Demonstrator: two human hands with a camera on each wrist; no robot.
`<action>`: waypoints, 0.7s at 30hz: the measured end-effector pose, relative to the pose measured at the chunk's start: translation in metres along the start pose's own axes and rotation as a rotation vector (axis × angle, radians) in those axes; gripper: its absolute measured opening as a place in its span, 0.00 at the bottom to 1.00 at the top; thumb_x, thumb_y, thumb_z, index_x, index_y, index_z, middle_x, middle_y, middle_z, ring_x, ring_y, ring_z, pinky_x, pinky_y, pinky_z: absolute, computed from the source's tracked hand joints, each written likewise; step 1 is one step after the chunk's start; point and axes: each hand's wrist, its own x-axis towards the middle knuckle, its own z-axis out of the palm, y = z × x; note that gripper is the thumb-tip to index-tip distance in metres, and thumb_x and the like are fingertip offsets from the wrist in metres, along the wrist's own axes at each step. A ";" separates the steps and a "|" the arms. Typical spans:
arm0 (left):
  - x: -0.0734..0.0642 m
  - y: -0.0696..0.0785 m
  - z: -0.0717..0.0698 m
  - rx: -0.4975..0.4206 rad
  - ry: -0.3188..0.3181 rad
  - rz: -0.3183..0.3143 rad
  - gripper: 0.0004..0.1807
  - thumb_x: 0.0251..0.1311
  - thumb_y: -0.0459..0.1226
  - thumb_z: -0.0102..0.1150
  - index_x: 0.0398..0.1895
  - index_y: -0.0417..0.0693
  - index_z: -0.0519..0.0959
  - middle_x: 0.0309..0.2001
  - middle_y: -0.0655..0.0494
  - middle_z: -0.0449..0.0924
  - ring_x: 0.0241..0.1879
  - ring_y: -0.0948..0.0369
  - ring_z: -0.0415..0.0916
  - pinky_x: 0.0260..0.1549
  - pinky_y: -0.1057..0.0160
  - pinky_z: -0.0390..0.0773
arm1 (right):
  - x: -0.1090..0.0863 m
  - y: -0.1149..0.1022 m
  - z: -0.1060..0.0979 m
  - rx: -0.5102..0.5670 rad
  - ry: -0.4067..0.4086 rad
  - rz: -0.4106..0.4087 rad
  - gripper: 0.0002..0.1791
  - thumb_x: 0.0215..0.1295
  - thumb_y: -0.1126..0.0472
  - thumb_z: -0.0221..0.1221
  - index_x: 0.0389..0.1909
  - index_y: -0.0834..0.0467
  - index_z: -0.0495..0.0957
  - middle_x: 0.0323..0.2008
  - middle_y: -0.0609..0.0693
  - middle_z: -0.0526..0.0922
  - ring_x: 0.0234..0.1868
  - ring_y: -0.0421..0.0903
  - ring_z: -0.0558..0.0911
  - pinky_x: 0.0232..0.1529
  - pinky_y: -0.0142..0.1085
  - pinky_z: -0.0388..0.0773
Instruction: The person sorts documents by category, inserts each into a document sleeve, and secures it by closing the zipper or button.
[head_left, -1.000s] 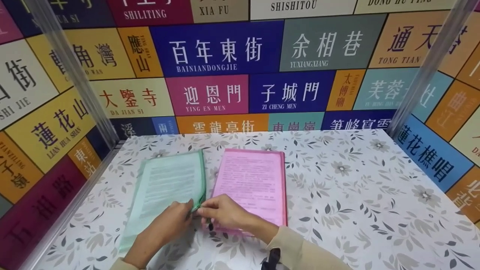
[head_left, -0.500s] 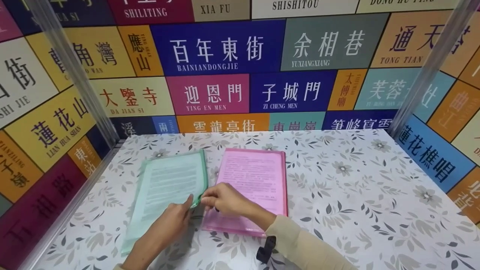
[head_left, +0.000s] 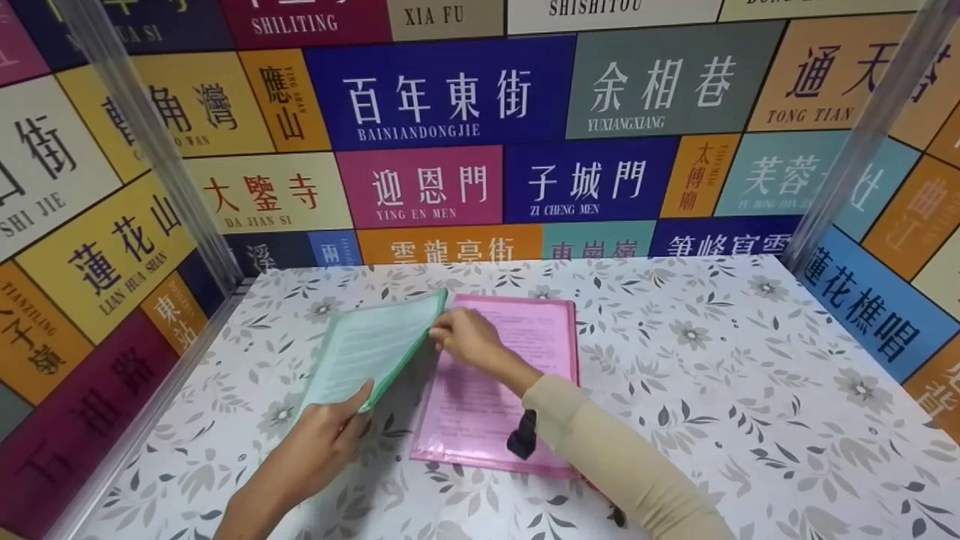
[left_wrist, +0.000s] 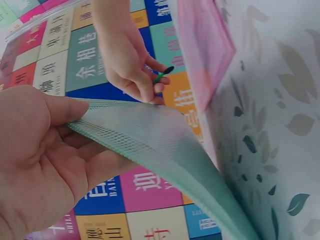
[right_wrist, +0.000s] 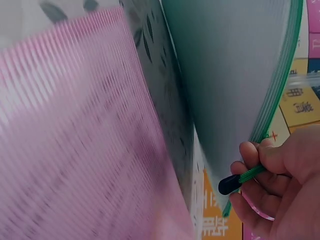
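Note:
A green translucent zip folder (head_left: 367,337) with a printed sheet inside is tilted, its right zip edge lifted off the table. My left hand (head_left: 326,439) grips its near right corner, thumb on top and fingers beneath. Near the far end of that edge, my right hand (head_left: 469,337) pinches the zipper pull. The pull's green cord (right_wrist: 251,173) and black tip (right_wrist: 229,184) stick out between the fingers in the right wrist view. Behind the pull, the zip edge (right_wrist: 282,75) looks closed. Under my right forearm lies a pink zip folder (head_left: 499,409), also with a printed page inside.
The white table (head_left: 697,420) has a grey leaf and flower print. A wall of colourful sign panels (head_left: 442,90) stands behind it. Clear upright posts (head_left: 847,142) rise at the table's back corners. A black strap end (head_left: 521,439) hangs from my right wrist.
My right hand has travelled along the zip edge, away from me, to the far corner. The green folder's right side has risen and shifted right. My left hand keeps its grip on the near corner.

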 end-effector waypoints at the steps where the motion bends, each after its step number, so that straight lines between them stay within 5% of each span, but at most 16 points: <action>1: -0.001 0.001 -0.001 -0.001 -0.014 0.001 0.27 0.77 0.37 0.43 0.75 0.39 0.59 0.16 0.63 0.65 0.14 0.70 0.58 0.20 0.68 0.69 | 0.005 0.001 -0.002 -0.025 0.016 0.007 0.11 0.71 0.58 0.59 0.45 0.56 0.88 0.36 0.50 0.89 0.36 0.44 0.86 0.42 0.39 0.81; 6: -0.010 0.006 -0.005 -0.010 -0.109 0.046 0.28 0.77 0.37 0.44 0.76 0.40 0.58 0.15 0.67 0.59 0.13 0.71 0.50 0.19 0.68 0.67 | 0.024 0.017 -0.008 -0.119 0.104 0.046 0.10 0.71 0.58 0.59 0.42 0.55 0.89 0.39 0.49 0.90 0.40 0.48 0.86 0.43 0.44 0.81; 13: -0.017 0.008 -0.008 -0.090 -0.194 0.074 0.29 0.76 0.38 0.46 0.76 0.41 0.58 0.22 0.61 0.69 0.14 0.70 0.49 0.19 0.68 0.66 | 0.036 0.050 -0.019 -0.150 0.151 0.160 0.13 0.73 0.57 0.56 0.40 0.55 0.89 0.41 0.50 0.90 0.35 0.47 0.83 0.37 0.41 0.77; 21: -0.017 0.008 -0.004 -0.085 -0.223 0.088 0.30 0.77 0.43 0.45 0.77 0.42 0.57 0.30 0.48 0.77 0.19 0.70 0.57 0.37 0.66 0.73 | 0.040 0.065 -0.023 -0.150 0.257 0.208 0.19 0.74 0.52 0.56 0.25 0.55 0.86 0.26 0.50 0.87 0.35 0.50 0.82 0.39 0.45 0.76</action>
